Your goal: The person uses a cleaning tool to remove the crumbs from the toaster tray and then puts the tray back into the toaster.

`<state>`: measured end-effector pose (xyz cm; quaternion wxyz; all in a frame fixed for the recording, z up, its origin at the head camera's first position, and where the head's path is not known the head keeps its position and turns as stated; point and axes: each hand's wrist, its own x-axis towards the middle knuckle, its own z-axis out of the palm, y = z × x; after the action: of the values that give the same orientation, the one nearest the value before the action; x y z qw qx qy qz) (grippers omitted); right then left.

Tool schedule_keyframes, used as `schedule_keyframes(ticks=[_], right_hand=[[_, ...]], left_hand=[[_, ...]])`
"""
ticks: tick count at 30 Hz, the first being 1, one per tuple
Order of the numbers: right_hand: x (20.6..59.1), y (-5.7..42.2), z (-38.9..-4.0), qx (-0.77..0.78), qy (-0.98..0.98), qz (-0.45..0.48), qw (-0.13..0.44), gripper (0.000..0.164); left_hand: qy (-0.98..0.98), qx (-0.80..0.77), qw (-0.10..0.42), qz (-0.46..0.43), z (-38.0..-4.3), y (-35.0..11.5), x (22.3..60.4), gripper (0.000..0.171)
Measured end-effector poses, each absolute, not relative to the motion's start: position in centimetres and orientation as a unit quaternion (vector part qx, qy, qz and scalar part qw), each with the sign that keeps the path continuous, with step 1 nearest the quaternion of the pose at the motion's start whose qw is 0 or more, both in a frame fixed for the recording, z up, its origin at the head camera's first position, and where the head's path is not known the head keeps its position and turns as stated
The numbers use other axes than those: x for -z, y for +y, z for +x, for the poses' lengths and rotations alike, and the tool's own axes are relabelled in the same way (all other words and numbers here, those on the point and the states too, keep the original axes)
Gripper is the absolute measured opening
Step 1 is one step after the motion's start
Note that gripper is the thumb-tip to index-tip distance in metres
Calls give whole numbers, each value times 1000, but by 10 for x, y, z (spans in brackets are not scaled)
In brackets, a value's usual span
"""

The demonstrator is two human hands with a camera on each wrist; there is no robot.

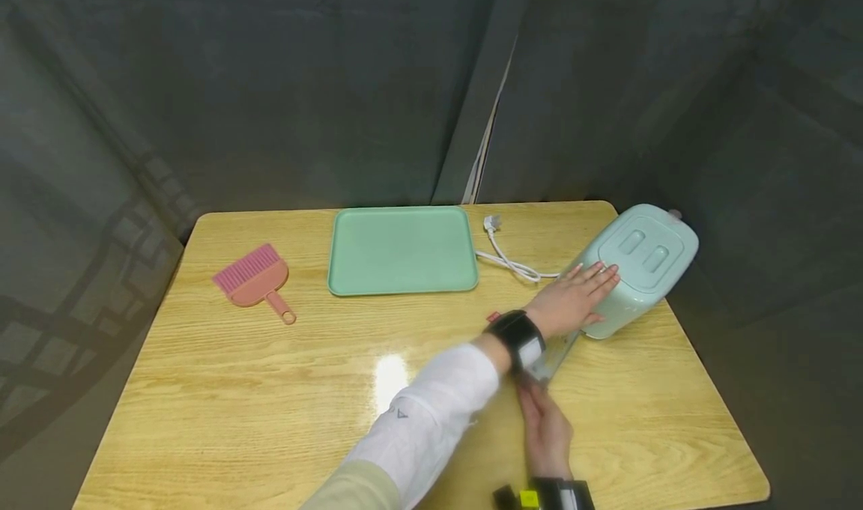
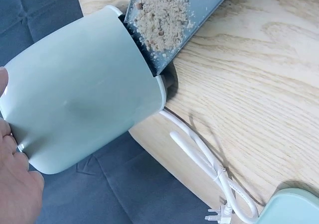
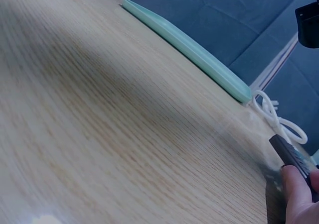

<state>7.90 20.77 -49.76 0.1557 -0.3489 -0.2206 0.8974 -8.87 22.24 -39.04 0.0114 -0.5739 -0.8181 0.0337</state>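
Note:
A light green toaster [image 1: 659,252] with two raised ovals on its top is at the table's right edge. My left hand [image 1: 569,300] rests on it, fingers spread over the top edge and side. The crumb tray [image 2: 202,7] sticks out of the toaster's end, bearing a pile of pale and brown crumbs [image 2: 162,20]. My right hand [image 1: 547,431] pinches the tray's outer end, low at the near side of the left wrist. In the right wrist view, thumb and finger grip the dark end piece [image 3: 290,154]. The left forearm partly covers the tray in the head view.
A white cord with its plug [image 1: 492,224] lies behind, running to the toaster. A green serving tray [image 1: 403,252] is at the table's back middle. To the left lies a pink dustpan [image 1: 259,284]. A small red item [image 1: 494,316] shows beside my left wrist.

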Motion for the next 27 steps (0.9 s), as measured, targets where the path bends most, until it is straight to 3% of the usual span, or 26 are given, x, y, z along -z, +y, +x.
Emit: schedule_keyframes(ticks=[17,19,23,27], right_hand=[[499,204,83,-893,-222,-364,144,21],[499,203,82,-892,-227,-366,140,28],[500,199,80,-891,-251,-358,125,59],[498,197,77,-891,-265,-352,111,67]], left_hand=[[-827,-21,25,-561,-93,223,400,70],[-828,-10,18,-560,-96,220,401,70],[-831,30,-5,-555,-108,202,402,67],[-848,80,-1,-524,-130,161,405,55]])
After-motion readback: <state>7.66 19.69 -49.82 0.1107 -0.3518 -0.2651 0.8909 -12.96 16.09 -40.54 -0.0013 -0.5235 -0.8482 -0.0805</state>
